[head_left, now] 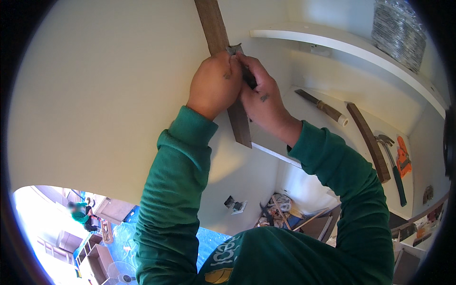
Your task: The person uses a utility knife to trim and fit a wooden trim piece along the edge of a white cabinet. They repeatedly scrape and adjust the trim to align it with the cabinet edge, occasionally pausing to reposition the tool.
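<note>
A long dark wooden strip (211,23) runs diagonally across the top middle against the pale wall (104,104). My left hand (214,81) and my right hand (261,95) are closed together around the strip's middle. At their fingertips a small grey metal piece (234,47) lies against the wood. What exactly it is, and which hand grips it, I cannot make out, as the fingers hide much of it. The strip's lower end (241,128) sticks out below my hands, beside the edge of the white cabinet.
On the right shelf lie a chisel (332,111), another wooden strip (365,137), a hammer (399,185) and an orange tool (403,156). A curved upper shelf (342,42) holds a wrapped stack (399,33). At lower left another person (80,216) is near cabinets (95,261) and blue sheeting.
</note>
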A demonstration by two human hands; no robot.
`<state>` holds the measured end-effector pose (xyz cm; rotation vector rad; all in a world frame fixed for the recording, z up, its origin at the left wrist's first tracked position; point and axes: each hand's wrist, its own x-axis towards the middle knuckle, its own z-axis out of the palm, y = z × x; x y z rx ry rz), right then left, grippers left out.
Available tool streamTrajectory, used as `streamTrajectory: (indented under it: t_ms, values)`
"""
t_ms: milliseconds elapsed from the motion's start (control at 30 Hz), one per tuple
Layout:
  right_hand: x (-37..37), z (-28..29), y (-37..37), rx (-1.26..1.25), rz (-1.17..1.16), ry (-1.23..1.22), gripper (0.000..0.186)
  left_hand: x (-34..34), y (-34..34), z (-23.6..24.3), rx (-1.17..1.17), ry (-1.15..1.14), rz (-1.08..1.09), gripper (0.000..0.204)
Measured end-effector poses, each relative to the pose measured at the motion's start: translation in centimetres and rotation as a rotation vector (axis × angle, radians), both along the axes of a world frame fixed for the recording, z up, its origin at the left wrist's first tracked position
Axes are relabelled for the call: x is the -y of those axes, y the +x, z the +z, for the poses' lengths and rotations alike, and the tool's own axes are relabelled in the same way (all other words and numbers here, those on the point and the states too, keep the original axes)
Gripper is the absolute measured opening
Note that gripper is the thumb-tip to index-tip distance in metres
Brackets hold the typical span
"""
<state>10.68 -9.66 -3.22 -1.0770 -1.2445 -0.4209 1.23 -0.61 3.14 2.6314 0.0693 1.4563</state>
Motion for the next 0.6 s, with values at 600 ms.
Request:
streamTrajectory:
  t_ms: [600]
  values:
    - [-0.5,0.2,-0.5,0.041,-0.039,0.047,0.048,-0.1,-0.4,0.3,0.026,-0.066,-0.032,0.029]
